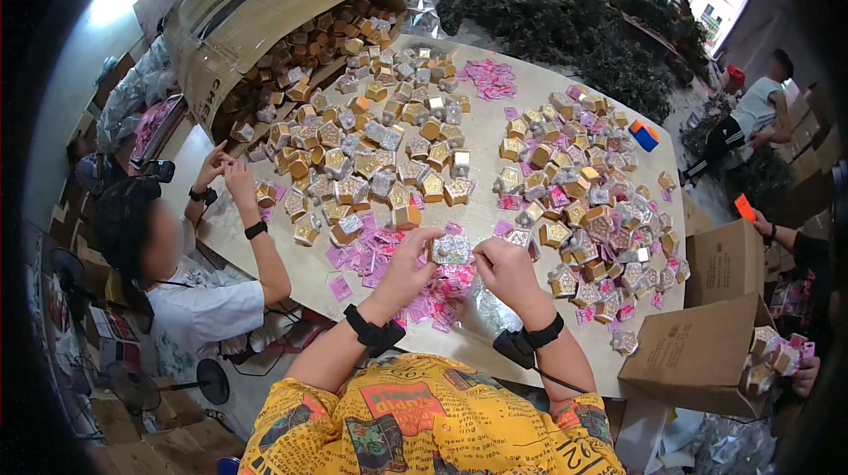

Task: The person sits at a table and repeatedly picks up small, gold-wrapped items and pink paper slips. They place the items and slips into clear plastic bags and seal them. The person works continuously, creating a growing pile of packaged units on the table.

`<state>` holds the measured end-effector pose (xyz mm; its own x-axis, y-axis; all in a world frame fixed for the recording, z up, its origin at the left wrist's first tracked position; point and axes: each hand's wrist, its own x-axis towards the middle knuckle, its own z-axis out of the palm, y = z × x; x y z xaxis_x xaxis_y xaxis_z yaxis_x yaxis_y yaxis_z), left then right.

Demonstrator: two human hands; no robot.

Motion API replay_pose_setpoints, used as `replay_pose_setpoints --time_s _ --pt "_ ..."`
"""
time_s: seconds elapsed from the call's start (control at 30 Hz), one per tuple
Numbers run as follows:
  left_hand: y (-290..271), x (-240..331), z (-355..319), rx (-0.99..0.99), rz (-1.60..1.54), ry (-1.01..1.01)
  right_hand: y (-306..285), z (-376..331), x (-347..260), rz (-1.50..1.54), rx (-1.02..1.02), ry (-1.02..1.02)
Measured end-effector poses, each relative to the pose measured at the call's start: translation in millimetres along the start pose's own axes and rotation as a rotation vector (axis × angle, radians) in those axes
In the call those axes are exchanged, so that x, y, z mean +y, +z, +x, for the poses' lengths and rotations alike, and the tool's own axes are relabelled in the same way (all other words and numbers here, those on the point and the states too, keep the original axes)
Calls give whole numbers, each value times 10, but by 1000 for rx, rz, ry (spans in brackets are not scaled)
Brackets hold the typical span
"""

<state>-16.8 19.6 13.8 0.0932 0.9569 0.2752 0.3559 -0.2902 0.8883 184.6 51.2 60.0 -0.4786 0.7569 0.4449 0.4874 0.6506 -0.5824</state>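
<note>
I see the left grip (408, 270) holding a box (451, 251) at the desk's (481, 153) six o'clock. The right grip (514, 274) curls narrow at the box's three o'clock edge.

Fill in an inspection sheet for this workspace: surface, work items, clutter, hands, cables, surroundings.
Surface: pale table, largely covered, with bare patches between piles.
Work items: clear-wrapped piece in hand; gold pieces in two broad piles; pink packets heaped below the hands.
Clutter: orange-and-blue object near the right edge.
Hands: left hand holds the wrapped piece; right hand has its fingertips at the piece's right end, grip unclear.
Cables: black cable runs from the right wristband.
Surroundings: tipped cardboard box of gold pieces at far left; co-worker at left; greenery beyond the table.
</note>
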Motion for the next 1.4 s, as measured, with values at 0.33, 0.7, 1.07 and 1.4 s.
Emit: replay_pose_setpoints --time_s 0.33,0.7,1.07,1.4 --pt "-41 252 77 8 224 118 -71 18 -14 -189 -96 -35" --pt "57 373 192 18 417 305 -24 16 168 -139 -145 60" --pt "220 330 159 -180 145 87 -127 -356 685 1034 -360 702" --pt "617 -258 161 -263 86 -156 -347 -237 1060 846 -93 790"
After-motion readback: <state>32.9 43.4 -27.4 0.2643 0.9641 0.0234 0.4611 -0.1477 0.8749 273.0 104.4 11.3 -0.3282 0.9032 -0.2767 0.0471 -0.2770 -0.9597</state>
